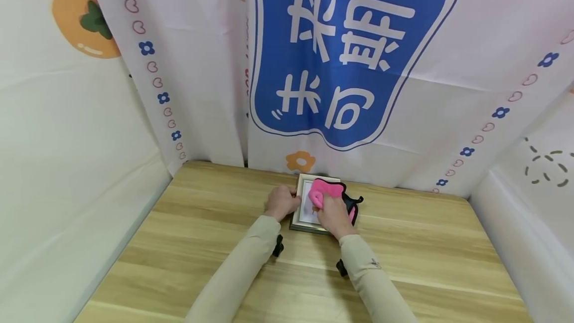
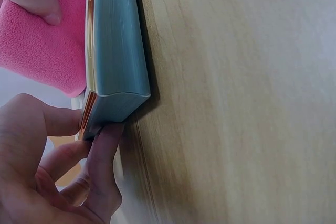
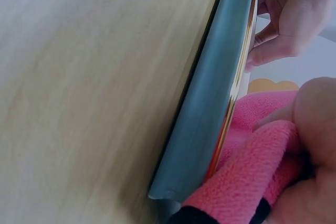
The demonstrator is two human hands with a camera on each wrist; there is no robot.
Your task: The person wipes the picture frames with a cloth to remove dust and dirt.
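Note:
A picture frame (image 1: pixel 308 212) with a pale border lies flat on the wooden table, close to its back edge. Its thick blue-grey side (image 2: pixel 121 40) fills part of the left wrist view. My left hand (image 1: pixel 283 201) grips the frame's left edge, thumb on the face and fingers against the side. Over the frame's right part, my right hand (image 1: pixel 334 213) holds a bunched pink cloth (image 1: pixel 330 188) with black trim against the front. Fuzzy folds of this cloth (image 3: pixel 252 166) show between the fingers in the right wrist view. Part of the picture is hidden under cloth and hand.
The wood-grain table (image 1: pixel 215 243) spreads out on both sides of the frame. A white printed curtain (image 1: pixel 211 113) with a blue panel hangs right behind the back edge. White fabric walls (image 1: pixel 67 173) stand to the left and right.

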